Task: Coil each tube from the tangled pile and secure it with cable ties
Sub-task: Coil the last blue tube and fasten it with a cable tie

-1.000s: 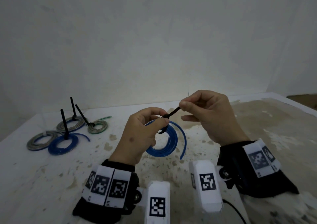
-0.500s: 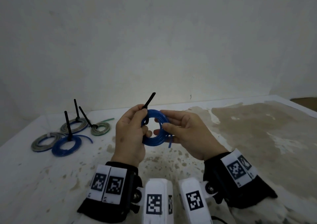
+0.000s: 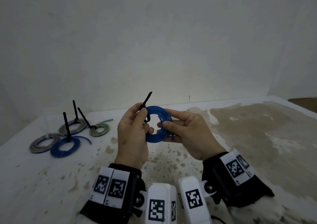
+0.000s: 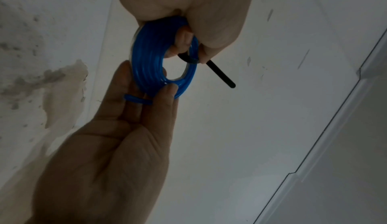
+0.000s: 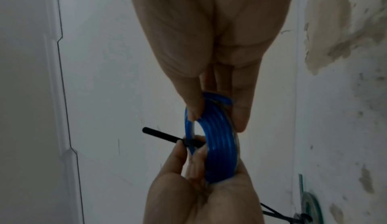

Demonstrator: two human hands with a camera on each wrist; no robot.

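Note:
A coiled blue tube (image 3: 160, 121) is held upright in the air between both hands, above the table (image 3: 223, 151). My left hand (image 3: 135, 129) grips its left side (image 4: 146, 53), fingers curled through the ring, pinching a black cable tie (image 3: 146, 100) whose tail (image 4: 222, 76) sticks up and away. My right hand (image 3: 185, 131) pinches the coil's right side (image 5: 217, 128) between thumb and straight fingers. A short loose end of blue tube (image 4: 138, 100) lies across the right fingers. The tie (image 5: 167, 137) wraps the coil at the left fingertips.
Several tied coils lie at the table's far left: a blue one (image 3: 65, 145), a grey one (image 3: 42, 142), a grey-blue one (image 3: 72, 128) and a green-grey one (image 3: 99, 129), each with a black tie tail standing up. The table surface is stained and flaking on the right.
My right hand let go of the tie's tail and came down to pinch the coil's right side. The coil was lifted and turned upright; since half a second ago little has moved.

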